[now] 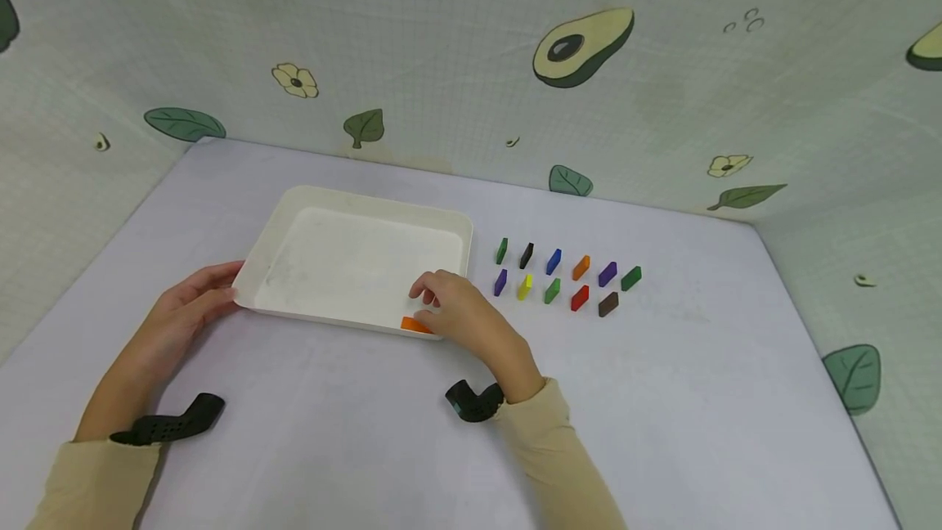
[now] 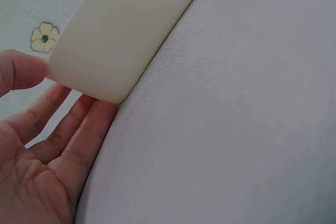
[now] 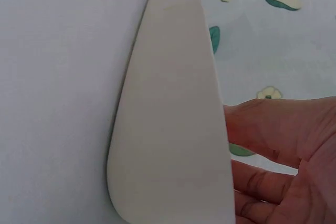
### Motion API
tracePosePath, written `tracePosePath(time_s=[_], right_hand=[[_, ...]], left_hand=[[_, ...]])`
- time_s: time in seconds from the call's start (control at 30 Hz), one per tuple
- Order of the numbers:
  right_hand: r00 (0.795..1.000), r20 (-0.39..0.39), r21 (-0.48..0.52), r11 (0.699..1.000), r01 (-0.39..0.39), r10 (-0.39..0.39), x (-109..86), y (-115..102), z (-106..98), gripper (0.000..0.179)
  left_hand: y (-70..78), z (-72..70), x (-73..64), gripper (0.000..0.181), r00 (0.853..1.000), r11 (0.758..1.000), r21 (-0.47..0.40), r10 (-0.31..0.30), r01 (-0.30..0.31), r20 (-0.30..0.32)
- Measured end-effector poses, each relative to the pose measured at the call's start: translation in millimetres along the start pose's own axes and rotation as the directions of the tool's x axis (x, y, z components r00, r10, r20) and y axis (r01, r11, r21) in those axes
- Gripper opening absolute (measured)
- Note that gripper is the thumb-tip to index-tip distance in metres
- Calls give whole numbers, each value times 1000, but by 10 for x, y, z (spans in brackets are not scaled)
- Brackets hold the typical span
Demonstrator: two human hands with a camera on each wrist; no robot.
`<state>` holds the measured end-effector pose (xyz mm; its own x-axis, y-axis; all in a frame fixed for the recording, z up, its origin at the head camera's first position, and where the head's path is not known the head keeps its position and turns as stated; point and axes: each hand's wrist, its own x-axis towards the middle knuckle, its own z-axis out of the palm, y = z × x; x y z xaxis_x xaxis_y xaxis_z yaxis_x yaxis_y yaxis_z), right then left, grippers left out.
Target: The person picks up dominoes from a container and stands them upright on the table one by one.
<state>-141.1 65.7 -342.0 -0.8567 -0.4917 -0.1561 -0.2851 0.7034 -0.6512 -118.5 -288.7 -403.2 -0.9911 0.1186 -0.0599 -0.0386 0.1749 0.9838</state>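
My left hand (image 1: 193, 306) is at the near left corner of a shallow white tray (image 1: 353, 201). In the left wrist view, its thumb is at the rim and its fingertips touch the side wall lower down, holding the corner between them. My right hand (image 1: 464, 309) reaches over the tray's near right corner. Just below its thumb, an orange domino-like block (image 1: 414, 324) lies inside against the near wall. The index finger bends above the thumb, with a gap between them. The tray wall (image 3: 168, 98) hides the fingertips and the block in the right wrist view.
Right of the tray, several small coloured blocks stand upright in two rows, among them a black block (image 1: 526, 256), a yellow block (image 1: 525, 287), a red block (image 1: 580, 298) and a brown block (image 1: 608, 304). A patterned cloth (image 1: 456, 56) hangs behind the white table (image 1: 331, 424).
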Motion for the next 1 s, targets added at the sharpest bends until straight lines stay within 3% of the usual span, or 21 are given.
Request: tracePosePath(time_s=[0.23, 0.53, 0.73, 1.0], right_hand=[[1000, 0, -86, 996, -18, 18, 50, -14, 92, 15], [1000, -20, -174, 985, -15, 12, 69, -46, 129, 10], [1000, -13, -191, 981, -28, 26, 94, -48, 149, 9], [1000, -10, -181, 983, -30, 29, 91, -41, 149, 5]], left_hand=[[-5, -4, 7, 45, 1000, 1000, -15, 5, -5, 6], [-24, -17, 6, 37, 998, 989, -140, 46, -41, 32], [-32, -29, 4, 38, 999, 989, -143, 37, -32, 36], [-5, -8, 4, 42, 1000, 998, -66, 6, -5, 8]])
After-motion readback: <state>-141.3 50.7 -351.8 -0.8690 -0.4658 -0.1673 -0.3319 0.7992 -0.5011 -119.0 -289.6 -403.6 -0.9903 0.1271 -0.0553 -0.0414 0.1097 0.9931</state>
